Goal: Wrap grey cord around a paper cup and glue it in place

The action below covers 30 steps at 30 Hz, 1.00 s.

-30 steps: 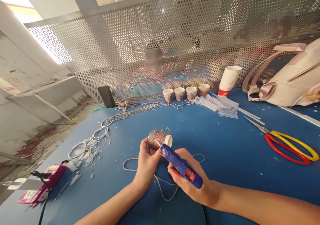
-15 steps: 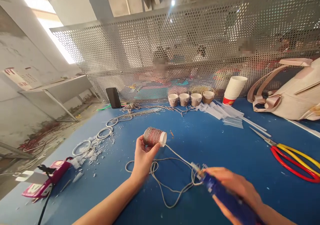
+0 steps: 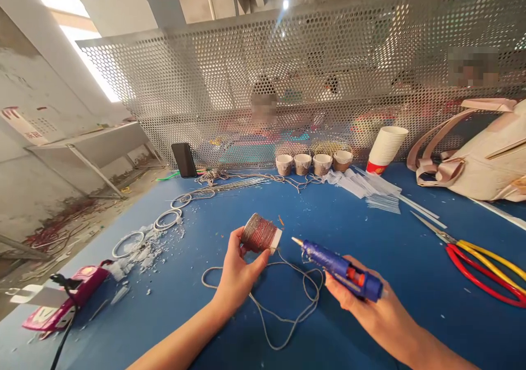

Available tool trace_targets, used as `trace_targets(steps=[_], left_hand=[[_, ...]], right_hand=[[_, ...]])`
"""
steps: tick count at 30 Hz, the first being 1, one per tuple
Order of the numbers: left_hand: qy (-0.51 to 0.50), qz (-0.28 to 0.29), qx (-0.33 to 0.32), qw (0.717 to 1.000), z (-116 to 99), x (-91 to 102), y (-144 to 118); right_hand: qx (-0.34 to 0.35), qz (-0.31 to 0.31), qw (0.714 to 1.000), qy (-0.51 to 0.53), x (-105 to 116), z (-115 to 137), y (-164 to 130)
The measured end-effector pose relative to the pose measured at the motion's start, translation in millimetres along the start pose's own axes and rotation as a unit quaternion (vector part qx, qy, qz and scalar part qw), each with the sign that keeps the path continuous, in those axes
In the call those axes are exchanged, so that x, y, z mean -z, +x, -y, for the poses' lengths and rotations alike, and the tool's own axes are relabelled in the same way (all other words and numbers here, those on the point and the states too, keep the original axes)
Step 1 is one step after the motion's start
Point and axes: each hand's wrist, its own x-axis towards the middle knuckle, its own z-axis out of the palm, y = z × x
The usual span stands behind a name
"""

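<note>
My left hand (image 3: 242,266) grips a paper cup (image 3: 259,233) wound with grey and reddish cord, tilted on its side with a white rim band showing at the right. Loose grey cord (image 3: 283,320) runs from the cup and lies in loops on the blue table below. In my right hand (image 3: 370,309) is a blue hot glue gun (image 3: 339,266), its pale nozzle pointing left toward the cup, a short gap away from it.
Several cord-wrapped cups (image 3: 303,164) stand along the mesh screen (image 3: 230,85), beside stacked paper cups (image 3: 386,148) and clear glue sticks (image 3: 382,194). Scissors (image 3: 472,255) and a pink bag (image 3: 489,156) are at right. A phone (image 3: 184,160) and a power strip (image 3: 66,299) are left.
My right hand has swung the glue gun up and turned it so the nozzle points left at the cup. The cup has shifted slightly right and tilted; the cord now hangs slack.
</note>
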Motion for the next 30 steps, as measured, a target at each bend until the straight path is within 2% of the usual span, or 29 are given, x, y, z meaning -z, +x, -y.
trace_targets(steps=[5,11,19,30], left_hand=[[0.053,0.048,0.002,0.997,2.3,-0.5,-4.7],[0.087,0.074,-0.009,0.993,2.9,-1.9,-6.8],[0.117,0.071,-0.027,0.990,3.7,-2.5,-9.6],[0.170,0.051,-0.106,0.978,16.1,-2.2,-9.5]], right_hand=[[0.089,-0.003,0.989,-0.120,-9.8,1.6,-9.1],[0.142,-0.009,0.978,-0.152,-13.5,7.0,-8.1],[0.166,-0.005,0.973,-0.161,-18.1,-5.2,-9.2],[0.164,0.014,0.972,-0.169,-18.5,-8.4,-8.0]])
